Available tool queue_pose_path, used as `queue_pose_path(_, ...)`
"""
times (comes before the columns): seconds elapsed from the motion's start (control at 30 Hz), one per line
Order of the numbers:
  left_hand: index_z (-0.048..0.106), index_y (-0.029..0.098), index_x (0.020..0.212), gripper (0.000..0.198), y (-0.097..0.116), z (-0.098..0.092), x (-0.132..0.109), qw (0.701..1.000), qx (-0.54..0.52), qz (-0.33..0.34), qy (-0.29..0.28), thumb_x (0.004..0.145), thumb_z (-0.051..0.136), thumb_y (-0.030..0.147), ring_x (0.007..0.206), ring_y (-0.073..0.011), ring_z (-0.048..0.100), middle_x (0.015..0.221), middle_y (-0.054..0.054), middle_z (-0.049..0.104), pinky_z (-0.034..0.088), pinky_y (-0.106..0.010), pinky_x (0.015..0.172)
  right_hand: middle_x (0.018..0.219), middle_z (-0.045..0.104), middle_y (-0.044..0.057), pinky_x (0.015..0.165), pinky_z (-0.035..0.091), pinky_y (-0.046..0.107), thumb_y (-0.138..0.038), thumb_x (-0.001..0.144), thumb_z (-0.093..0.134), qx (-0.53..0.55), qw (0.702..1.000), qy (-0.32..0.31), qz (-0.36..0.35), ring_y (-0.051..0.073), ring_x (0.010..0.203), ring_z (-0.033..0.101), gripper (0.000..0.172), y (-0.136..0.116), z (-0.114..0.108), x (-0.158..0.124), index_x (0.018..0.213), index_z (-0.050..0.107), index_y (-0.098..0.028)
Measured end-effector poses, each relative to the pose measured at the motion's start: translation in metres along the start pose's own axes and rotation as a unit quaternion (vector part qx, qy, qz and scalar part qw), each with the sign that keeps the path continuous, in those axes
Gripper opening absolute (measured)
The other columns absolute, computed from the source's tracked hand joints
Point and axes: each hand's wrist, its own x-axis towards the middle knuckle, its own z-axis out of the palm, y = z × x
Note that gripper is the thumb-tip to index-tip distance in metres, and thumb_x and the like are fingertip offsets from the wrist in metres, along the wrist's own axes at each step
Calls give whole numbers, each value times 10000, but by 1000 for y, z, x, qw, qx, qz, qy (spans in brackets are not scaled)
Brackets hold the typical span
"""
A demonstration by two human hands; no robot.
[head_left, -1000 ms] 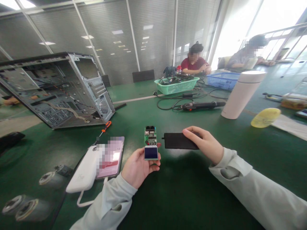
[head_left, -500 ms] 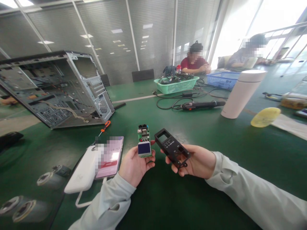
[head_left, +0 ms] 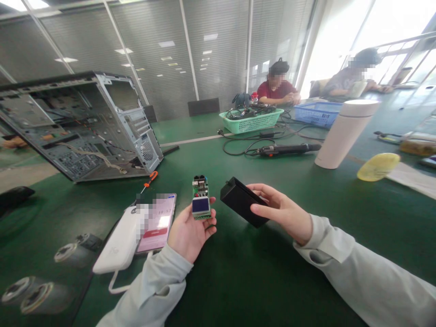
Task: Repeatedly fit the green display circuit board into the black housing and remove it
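Note:
A small green circuit board (head_left: pixel 200 200) with a dark display rests in my left hand (head_left: pixel 190 234), the fingers curled around its lower end and side. My right hand (head_left: pixel 282 211) grips a black plastic case (head_left: pixel 241 200), thumb on the near face and fingers behind the far edge. The case is tilted, its plain side turned toward me, so its windowed face is hidden. A gap of green table lies between board and case. Left of my left hand are a phone (head_left: pixel 160 227) and a white power bank (head_left: pixel 117 240) with a white cable.
An open computer case (head_left: pixel 146 145) stands at the left, an orange-handled screwdriver (head_left: pixel 150 179) near it. Several metal cylinders (head_left: pixel 47 297) lie front left. Behind are a green basket (head_left: pixel 252 122) of cables, a black corded tool (head_left: pixel 282 150), a pale bottle (head_left: pixel 345 134) and two people.
My right hand has turned the black case over, from its windowed, printed face to a plain side. My left hand has shifted slightly left and up with the circuit board.

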Motion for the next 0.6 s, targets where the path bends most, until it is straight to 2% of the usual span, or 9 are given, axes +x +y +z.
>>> queue_pose_path(0.07, 646, 103, 967, 408, 0, 0, 0, 1000, -1, -1, -1, 919, 294, 304, 557, -147, 569, 670, -68, 603, 473, -248, 529, 1023, 502, 59, 782, 489, 287, -440, 748, 662, -120, 989, 28, -83, 159, 917, 527, 523, 2, -1, -1, 1161, 466, -187)
queue_pose_path(0.1, 643, 99, 978, 410, 0, -1, 0, 1000, -2, -1, 0, 920, 294, 305, 557, -147, 570, 671, -69, 603, 475, -247, 527, 1034, 497, 57, 811, 476, 303, -401, 766, 646, -190, 972, 47, -129, 161, 932, 516, 465, 2, -1, -1, 1151, 487, -195)
queue_pose_path(0.2, 637, 93, 997, 414, 0, -1, 1, 1000, -5, -2, 8, 921, 294, 312, 557, -146, 571, 674, -72, 604, 479, -246, 521, 1052, 472, 50, 855, 443, 333, -321, 807, 603, -384, 884, 100, -247, 165, 956, 482, 362, 0, 0, -5, 1148, 522, -232)
queue_pose_path(0.27, 636, 94, 1000, 413, 0, -1, 0, 1000, -6, -3, 9, 922, 294, 312, 554, -143, 569, 668, -69, 602, 480, -243, 518, 1061, 466, 53, 855, 438, 342, -313, 838, 565, -461, 832, 113, -287, 176, 972, 468, 345, -2, 0, -8, 1172, 511, -246)
queue_pose_path(0.37, 636, 94, 1008, 403, 0, -1, 0, 1000, -5, -8, 3, 918, 309, 312, 552, -136, 564, 663, -62, 600, 481, -237, 519, 1105, 469, 62, 854, 444, 348, -332, 882, 495, -528, 790, 117, -288, 193, 1009, 463, 335, -5, -8, -15, 1204, 484, -242)
queue_pose_path(0.43, 636, 96, 1017, 395, 0, -1, -1, 1000, -6, -9, 0, 913, 330, 323, 558, -133, 564, 669, -60, 605, 482, -235, 524, 1134, 478, 71, 857, 444, 362, -370, 904, 449, -570, 769, 124, -263, 209, 1028, 470, 354, -4, -26, -24, 1229, 467, -232)
queue_pose_path(0.5, 639, 97, 1019, 386, 0, -1, -1, 1000, -8, -10, -1, 906, 354, 331, 564, -132, 565, 676, -61, 610, 481, -235, 529, 1133, 501, 86, 853, 440, 391, -442, 914, 410, -605, 749, 143, -229, 232, 1020, 491, 404, 0, -56, -39, 1246, 455, -216)
queue_pose_path(0.6, 644, 95, 1018, 376, -1, -2, -1, 1000, -7, -13, -3, 899, 372, 326, 565, -130, 565, 675, -59, 612, 478, -234, 531, 1060, 552, 111, 794, 449, 419, -587, 888, 392, -627, 733, 199, -172, 255, 930, 547, 507, 8, -119, -73, 1202, 484, -199)
